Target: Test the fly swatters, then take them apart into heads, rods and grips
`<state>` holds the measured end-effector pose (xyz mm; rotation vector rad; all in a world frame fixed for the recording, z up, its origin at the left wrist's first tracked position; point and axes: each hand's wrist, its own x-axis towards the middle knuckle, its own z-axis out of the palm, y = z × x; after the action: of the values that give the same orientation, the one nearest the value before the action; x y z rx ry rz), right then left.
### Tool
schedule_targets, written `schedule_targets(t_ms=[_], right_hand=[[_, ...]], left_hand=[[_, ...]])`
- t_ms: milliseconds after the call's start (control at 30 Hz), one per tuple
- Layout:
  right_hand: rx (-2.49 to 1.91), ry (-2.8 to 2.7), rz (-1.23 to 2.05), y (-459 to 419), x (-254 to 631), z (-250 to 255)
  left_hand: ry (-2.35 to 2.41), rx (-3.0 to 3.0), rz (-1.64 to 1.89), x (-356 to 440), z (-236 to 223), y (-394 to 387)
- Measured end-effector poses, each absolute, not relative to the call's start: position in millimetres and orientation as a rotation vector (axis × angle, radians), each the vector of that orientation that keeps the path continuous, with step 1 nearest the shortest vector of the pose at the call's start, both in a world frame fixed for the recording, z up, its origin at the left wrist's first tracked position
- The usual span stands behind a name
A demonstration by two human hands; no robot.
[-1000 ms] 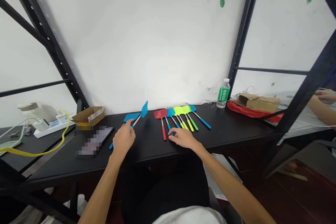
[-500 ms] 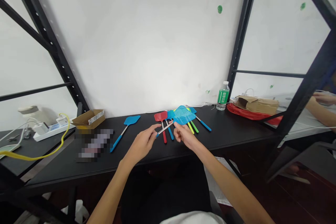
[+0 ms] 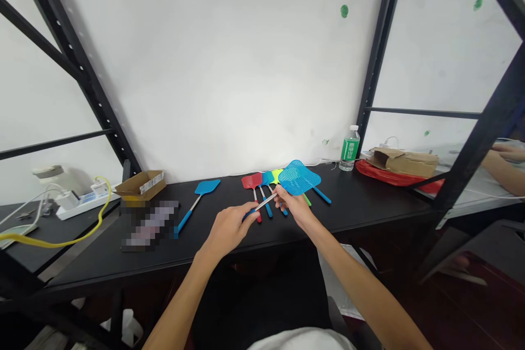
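Holding the blue swatter (image 3: 299, 178) aslant, you could, in the head view, knock the yellow swatter (image 3: 277, 174) askew if the broad head dips on the right. Lowering your left hand (image 3: 230, 228) might brush the red swatter's (image 3: 251, 180) handle; a loose pinch could let the shaft twist. That hand wraps the handle at the near left, fingers curled in; your right hand (image 3: 293, 202) pinches the shaft beside the head. Your forearms (image 3: 355, 265) converge over the black table (image 3: 229, 194).
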<state>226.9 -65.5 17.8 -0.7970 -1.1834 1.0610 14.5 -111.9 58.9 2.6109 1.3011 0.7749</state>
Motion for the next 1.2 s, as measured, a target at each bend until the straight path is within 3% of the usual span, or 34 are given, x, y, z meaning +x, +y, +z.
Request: schedule_targets(t_ms=[433,1200], right_hand=[[-0.765,-1.327,0.950,-65,235,20],[-0.884,-1.262,0.851,-62,243,23]], left_hand=[[1.086,2.434,0.715,18,64,-116],[1.503,2.678,0.777,1,53,-102]])
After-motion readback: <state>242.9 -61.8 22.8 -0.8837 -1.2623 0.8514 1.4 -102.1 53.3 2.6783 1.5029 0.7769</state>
